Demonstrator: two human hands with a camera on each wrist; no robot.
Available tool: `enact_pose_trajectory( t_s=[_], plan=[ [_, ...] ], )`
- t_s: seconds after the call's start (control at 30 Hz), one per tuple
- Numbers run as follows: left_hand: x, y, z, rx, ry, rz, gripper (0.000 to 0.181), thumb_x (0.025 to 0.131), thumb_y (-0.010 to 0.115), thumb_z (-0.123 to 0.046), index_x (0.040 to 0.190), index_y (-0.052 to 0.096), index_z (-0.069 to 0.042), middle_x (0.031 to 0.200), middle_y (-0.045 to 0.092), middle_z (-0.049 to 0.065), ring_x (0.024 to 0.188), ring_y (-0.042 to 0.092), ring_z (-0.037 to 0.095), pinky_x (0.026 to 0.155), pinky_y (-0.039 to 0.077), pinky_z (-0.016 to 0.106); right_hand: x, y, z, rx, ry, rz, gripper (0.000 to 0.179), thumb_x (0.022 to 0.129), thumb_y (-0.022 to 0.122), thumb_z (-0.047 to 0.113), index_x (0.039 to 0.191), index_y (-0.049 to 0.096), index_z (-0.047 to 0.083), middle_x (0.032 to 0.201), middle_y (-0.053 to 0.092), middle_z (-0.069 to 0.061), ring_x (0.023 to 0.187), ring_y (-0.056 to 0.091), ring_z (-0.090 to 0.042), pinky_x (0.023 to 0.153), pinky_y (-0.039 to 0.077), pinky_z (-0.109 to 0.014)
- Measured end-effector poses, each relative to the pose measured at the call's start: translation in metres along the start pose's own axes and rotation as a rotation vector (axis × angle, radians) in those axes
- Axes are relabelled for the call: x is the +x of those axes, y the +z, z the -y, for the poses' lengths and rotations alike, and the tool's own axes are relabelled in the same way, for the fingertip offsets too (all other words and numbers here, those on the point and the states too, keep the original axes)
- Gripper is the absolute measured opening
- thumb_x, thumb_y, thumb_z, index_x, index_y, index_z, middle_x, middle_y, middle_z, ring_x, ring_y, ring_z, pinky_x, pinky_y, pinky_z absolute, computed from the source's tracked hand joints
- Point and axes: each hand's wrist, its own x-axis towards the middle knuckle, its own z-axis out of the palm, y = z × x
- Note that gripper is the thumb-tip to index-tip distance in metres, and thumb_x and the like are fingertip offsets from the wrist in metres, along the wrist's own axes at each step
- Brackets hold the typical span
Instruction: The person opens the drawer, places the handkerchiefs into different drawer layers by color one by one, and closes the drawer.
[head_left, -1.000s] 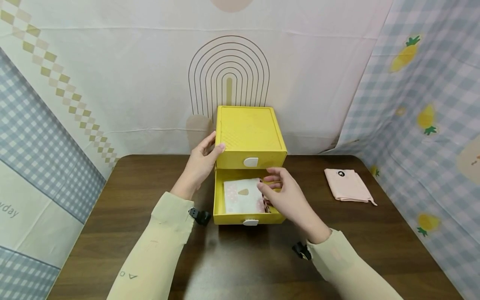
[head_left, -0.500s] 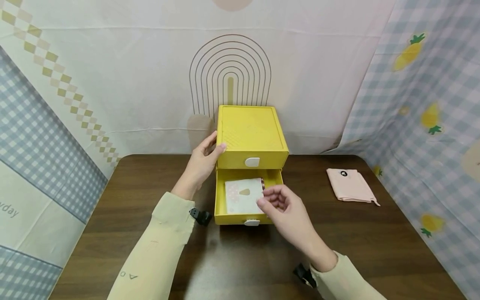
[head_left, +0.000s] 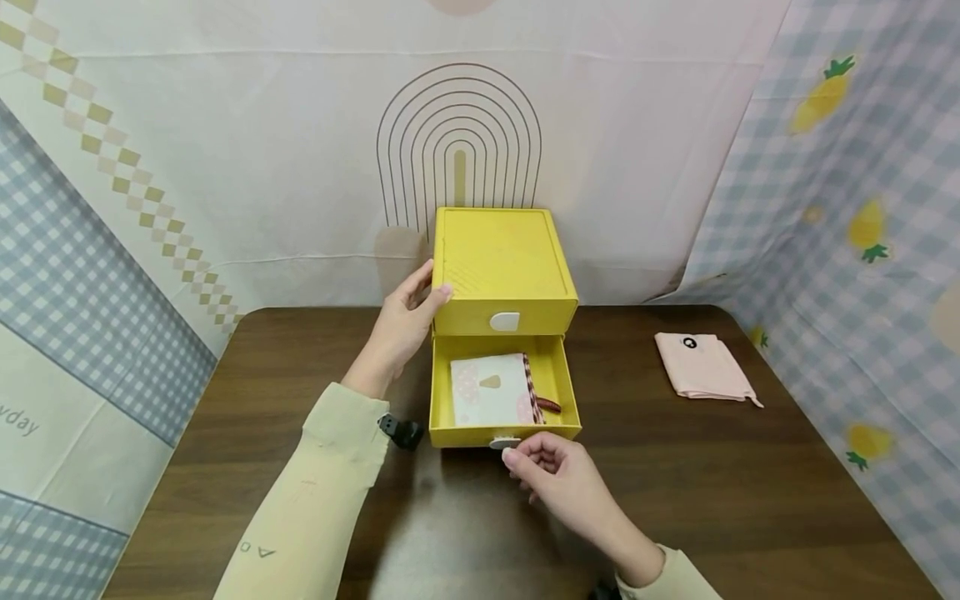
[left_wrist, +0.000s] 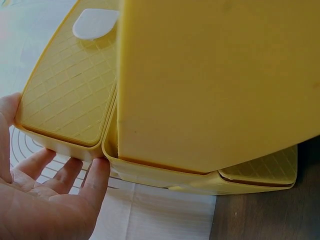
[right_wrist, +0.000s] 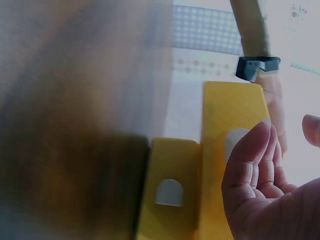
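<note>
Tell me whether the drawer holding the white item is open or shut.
Open: the drawer juts out past the yellow front above it, with the white item visible inside.

Your yellow drawer box (head_left: 498,258) looks like smooth plastic, lattice-embossed on the upper drawer's front. You have a wood-grained table (head_left: 750,475) with a soft sheen; near its right edge, your pink cloth (head_left: 703,367) looks matt.

From my end I see pale, arch-printed cloth (head_left: 300,158) hanging beyond the left hand (head_left: 397,332), dark wooden tabletop (head_left: 277,367) beneath it.
</note>
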Motion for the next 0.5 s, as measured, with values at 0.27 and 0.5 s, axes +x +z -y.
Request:
enact_pose_trajectory(
  t_s=[0.27,0.5],
  plan=[
    [0.0,0.0,0.0,0.004,-0.005,-0.001,0.066,0.097,0.059,-0.036,0.154,0.029,-0.022,0.155,0.031,0.002,0.141,0.029,0.023,0.109,0.033,0.04,0.009,0.006,-0.018,0.004,0.074,-0.007,0.037,0.092,0.067,0.034,0.087,0.069,-0.002,0.076,0.068,-0.01,0.062,0.059,-0.021,0.052,0.054,-0.033],
    [0.012,-0.002,0.016,0.003,-0.011,-0.008,0.067,0.096,0.06,-0.039,0.153,0.029,-0.026,0.155,0.031,-0.001,0.14,0.03,0.02,0.108,0.034,0.039,0.016,0.007,-0.022,0.086,0.184,0.026,0.055,0.094,0.061,0.046,0.093,0.069,-0.008,0.072,0.065,-0.007,0.059,0.055,-0.015,0.048,0.051,-0.027]
  ],
)
